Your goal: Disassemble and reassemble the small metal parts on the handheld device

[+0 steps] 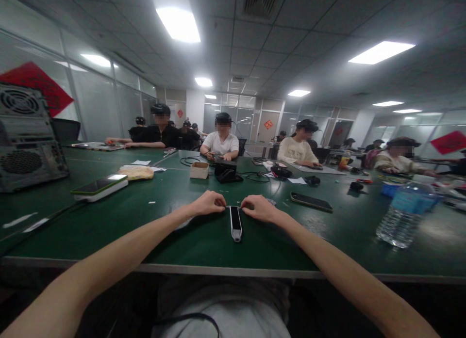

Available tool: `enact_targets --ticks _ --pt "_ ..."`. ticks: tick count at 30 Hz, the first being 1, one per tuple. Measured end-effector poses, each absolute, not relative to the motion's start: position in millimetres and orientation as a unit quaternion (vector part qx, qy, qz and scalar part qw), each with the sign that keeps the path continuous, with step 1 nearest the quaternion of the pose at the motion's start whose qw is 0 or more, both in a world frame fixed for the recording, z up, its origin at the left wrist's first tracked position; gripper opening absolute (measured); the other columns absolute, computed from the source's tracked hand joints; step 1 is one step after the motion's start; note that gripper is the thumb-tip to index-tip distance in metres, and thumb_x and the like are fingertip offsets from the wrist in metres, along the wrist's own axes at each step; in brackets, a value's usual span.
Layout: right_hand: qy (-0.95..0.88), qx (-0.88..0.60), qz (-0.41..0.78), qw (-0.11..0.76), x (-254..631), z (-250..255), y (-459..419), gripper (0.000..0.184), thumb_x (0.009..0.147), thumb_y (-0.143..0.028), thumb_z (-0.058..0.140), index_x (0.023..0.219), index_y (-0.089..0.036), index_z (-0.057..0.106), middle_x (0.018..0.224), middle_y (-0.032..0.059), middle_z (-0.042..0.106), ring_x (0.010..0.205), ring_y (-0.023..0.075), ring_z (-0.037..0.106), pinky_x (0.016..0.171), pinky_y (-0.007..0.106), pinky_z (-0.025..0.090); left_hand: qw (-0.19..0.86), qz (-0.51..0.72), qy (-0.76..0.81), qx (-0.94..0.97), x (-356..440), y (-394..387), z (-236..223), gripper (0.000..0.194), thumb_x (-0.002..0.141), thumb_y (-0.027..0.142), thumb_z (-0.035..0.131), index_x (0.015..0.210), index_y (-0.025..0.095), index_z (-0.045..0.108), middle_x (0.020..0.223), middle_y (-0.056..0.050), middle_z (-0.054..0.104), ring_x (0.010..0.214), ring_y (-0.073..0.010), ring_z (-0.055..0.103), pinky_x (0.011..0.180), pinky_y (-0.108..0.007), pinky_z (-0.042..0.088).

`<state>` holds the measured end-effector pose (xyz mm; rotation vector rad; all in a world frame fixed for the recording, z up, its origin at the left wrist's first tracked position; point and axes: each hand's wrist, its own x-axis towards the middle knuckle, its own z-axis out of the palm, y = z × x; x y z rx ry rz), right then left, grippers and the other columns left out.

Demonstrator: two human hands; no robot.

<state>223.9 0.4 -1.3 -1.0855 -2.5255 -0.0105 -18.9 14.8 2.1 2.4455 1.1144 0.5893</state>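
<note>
A slim black and white device (236,223), shaped like a small remote, lies on the green table (204,241) straight in front of me, its long side pointing at me. My left hand (209,202) is closed in a pinch at the left of the device's far end. My right hand (259,207) is closed in a pinch at the right of that same end. Both hands rest on the table, fingertips against the device. What the fingertips hold there is too small to make out.
A water bottle (406,213) stands at the right. A dark phone (311,201) lies beyond my right hand. A phone on a white box (99,186) and a computer case (27,139) sit at the left. Several people work along the far side, with a small box (199,169) and cables between us.
</note>
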Motion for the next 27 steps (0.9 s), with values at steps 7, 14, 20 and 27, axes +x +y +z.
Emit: enact_targets --ticks 7,14,20,27 --pt "-0.9 -0.387 0.002 0.199 224.0 -0.9 0.5 0.011 0.08 -0.018 0.059 0.086 -0.016 0.068 0.083 0.004 0.067 0.075 0.0147 0.06 0.07 0.024 0.045 0.192 0.216 0.398 0.871 -17.3 13.7 0.2 0.018 0.076 0.023 0.065 0.09 0.013 0.07 0.081 -0.003 0.072 0.075 -0.0155 0.066 0.067 -0.021 0.051" --pt "-0.901 -0.385 0.006 0.199 224.8 -0.9 -0.2 0.012 0.081 -0.018 0.058 0.085 -0.016 0.068 0.083 0.0037 0.066 0.073 0.014 0.059 0.07 0.025 0.045 0.161 0.218 0.394 0.878 -15.2 15.0 -3.8 0.02 0.077 0.027 0.064 0.092 0.015 0.07 0.083 -0.003 0.072 0.077 -0.0165 0.066 0.068 -0.021 0.048" --pt "-0.9 -0.389 0.013 0.198 224.3 -0.1 -1.5 0.012 0.081 -0.018 0.058 0.086 -0.016 0.068 0.083 0.004 0.066 0.074 0.0143 0.059 0.069 0.025 0.045 0.128 0.222 0.393 0.883 -14.3 11.1 -2.4 0.019 0.078 0.026 0.064 0.092 0.015 0.071 0.082 -0.003 0.071 0.074 -0.0149 0.065 0.066 -0.019 0.046" --pt "-0.902 -0.385 0.007 0.196 224.0 0.8 -1.7 0.012 0.081 -0.018 0.057 0.086 -0.016 0.068 0.083 0.0043 0.066 0.074 0.0146 0.059 0.07 0.025 0.046 0.121 0.22 0.38 0.89 -14.3 14.6 -5.4 0.02 0.079 0.029 0.064 0.093 0.016 0.071 0.083 -0.002 0.072 0.071 -0.0142 0.064 0.065 -0.019 0.046"
